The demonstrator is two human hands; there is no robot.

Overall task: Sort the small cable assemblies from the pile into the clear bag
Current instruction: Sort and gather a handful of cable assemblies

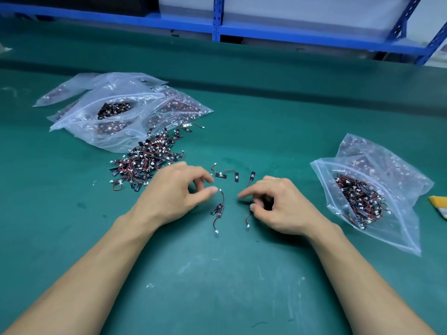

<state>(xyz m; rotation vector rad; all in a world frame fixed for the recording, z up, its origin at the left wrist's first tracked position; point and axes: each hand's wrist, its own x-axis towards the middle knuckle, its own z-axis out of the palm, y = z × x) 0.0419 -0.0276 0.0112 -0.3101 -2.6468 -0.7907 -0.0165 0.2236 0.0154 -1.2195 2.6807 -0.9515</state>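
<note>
Bare green mat (217,274) is stretching between the forearms toward the near edge, offering open passage. The pile (147,158) and stacked bags (108,93) are blocking the left side; the clear bag (399,226) is occupying the right. Several loose assemblies (221,175) are lying scattered between the left hand (179,192) and right hand (278,204), narrowing the middle gap.

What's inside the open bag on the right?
The bag holds a heap of small cables, black with red wires and white plugs. Lower ones are hidden under the top ones.
</note>
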